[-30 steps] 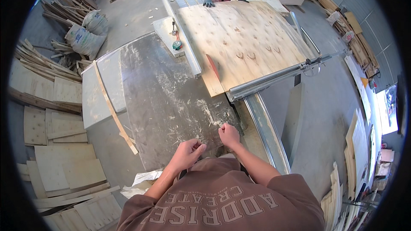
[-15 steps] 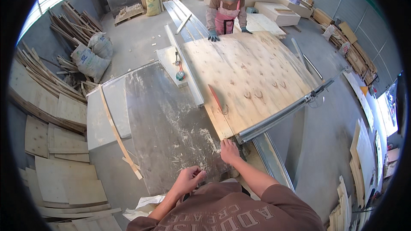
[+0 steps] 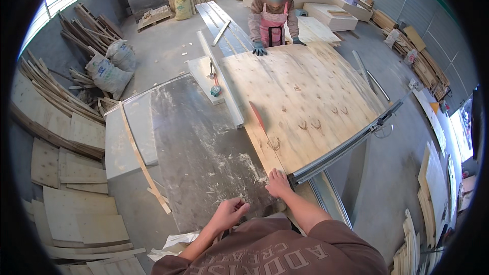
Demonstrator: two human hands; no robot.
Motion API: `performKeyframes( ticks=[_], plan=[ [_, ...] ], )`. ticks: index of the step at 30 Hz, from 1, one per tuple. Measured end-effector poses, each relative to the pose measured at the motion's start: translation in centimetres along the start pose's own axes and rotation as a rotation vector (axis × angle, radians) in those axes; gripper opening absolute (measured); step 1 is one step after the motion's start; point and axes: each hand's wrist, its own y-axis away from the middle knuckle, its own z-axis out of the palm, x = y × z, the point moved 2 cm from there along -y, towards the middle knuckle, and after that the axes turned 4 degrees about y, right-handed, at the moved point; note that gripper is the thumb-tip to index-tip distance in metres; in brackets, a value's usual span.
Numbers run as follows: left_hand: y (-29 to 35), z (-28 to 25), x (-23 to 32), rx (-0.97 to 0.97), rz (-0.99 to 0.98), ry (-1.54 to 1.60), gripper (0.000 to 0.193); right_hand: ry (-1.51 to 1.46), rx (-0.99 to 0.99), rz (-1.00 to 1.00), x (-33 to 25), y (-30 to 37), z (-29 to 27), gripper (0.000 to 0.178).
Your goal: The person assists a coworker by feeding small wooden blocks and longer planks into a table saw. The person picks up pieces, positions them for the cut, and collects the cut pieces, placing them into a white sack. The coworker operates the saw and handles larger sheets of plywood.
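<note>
A large plywood sheet (image 3: 316, 117) lies across the saw table, with a narrow plywood strip (image 3: 262, 147) along its left side. Between the two, a thin cut line runs toward me from the red blade guard (image 3: 258, 116). My right hand (image 3: 278, 184) is closed over the near end of the strip, its fingertips on the wood. Close to my body, my left hand (image 3: 230, 214) hovers by the dark tabletop's (image 3: 193, 147) near edge, fingers curled and nothing visible in them. At the sheet's far edge, a co-worker (image 3: 273, 18) rests both gloved hands on the wood.
A metal fence (image 3: 221, 81) stands left of the strip. Beyond it, a tape measure (image 3: 215, 90) lies on a pale board. A metal rail (image 3: 351, 142) borders the sheet's near right edge. Sawdust covers part of the dark tabletop. Stacked boards (image 3: 84, 209) line the left.
The plywood sheet and strip have slid toward me past the red guard. My right hand has come nearer with them. The co-worker has followed the sheet; my left hand has barely moved.
</note>
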Motion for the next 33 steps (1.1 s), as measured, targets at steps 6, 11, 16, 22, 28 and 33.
performKeyframes(
  ticks=[6, 11, 16, 22, 28, 33],
  plan=[
    [-1.2, -2.0, 1.3, -0.035, -0.004, -0.005, 0.033, -0.223, -0.048, 0.135, -0.7, 2.6, -2.9, 0.078],
    [-2.2, -3.9, 1.4, -0.071, 0.012, 0.024, 0.033, -0.541, 0.342, 0.962, -1.1, 2.2, 2.3, 0.059],
    [-2.7, -5.2, 0.6, -0.144, 0.004, -0.036, 0.034, -1.744, 0.261, 1.290, 1.2, 0.8, 4.5, 0.053],
    [-5.0, -7.2, 1.1, -0.132, -0.017, -0.103, 0.028, -1.866, 0.175, 1.235, 2.0, 3.2, 7.9, 0.040],
    [-7.6, -1.5, 0.8, -0.191, -0.075, -0.052, 0.032, -1.982, 0.212, 1.059, 2.4, 5.4, 8.6, 0.034],
    [-7.6, 8.4, -0.9, -0.228, -0.109, -0.162, 0.035, -2.044, 0.239, 0.963, 3.3, 12.0, 11.9, 0.030]
  ],
)
